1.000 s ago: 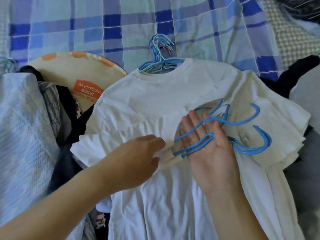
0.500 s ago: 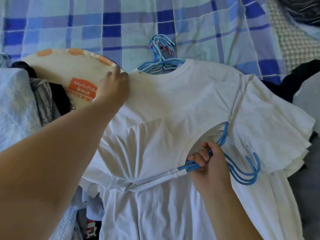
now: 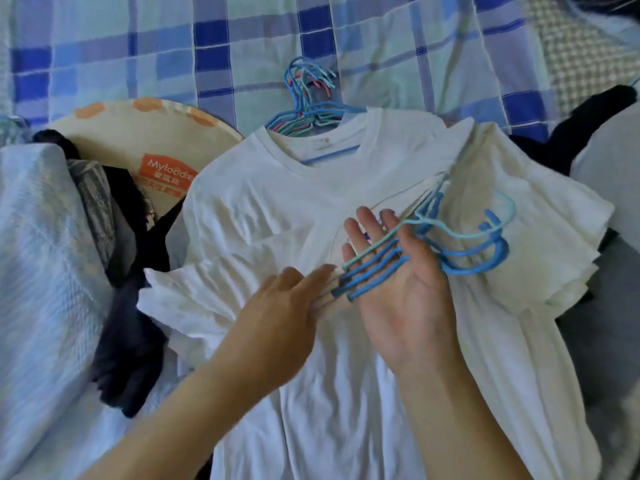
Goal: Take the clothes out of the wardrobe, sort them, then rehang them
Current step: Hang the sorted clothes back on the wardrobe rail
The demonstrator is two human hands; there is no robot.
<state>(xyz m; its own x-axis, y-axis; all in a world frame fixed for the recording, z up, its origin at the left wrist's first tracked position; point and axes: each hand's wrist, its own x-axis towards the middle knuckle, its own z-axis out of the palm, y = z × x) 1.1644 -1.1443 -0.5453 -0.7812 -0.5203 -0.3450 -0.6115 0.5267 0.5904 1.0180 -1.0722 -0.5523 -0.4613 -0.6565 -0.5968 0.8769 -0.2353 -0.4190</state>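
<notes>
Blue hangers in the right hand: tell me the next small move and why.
Probably curl the right hand shut round the blue hangers. They lie loose across its open palm, hooks hanging off to the right, while the left hand fingers the white shirt at their ends. A firm grip would likely let the left hand work a hanger into the shirt.

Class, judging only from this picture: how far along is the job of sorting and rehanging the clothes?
Done: clothes are out, lying in piles on the plaid bedsheet. In hand: the right hand supports several blue hangers inside stacked white T-shirts, while the left hand touches the fabric beside them. Left: dark garments await sorting; nothing is rehung.
</notes>
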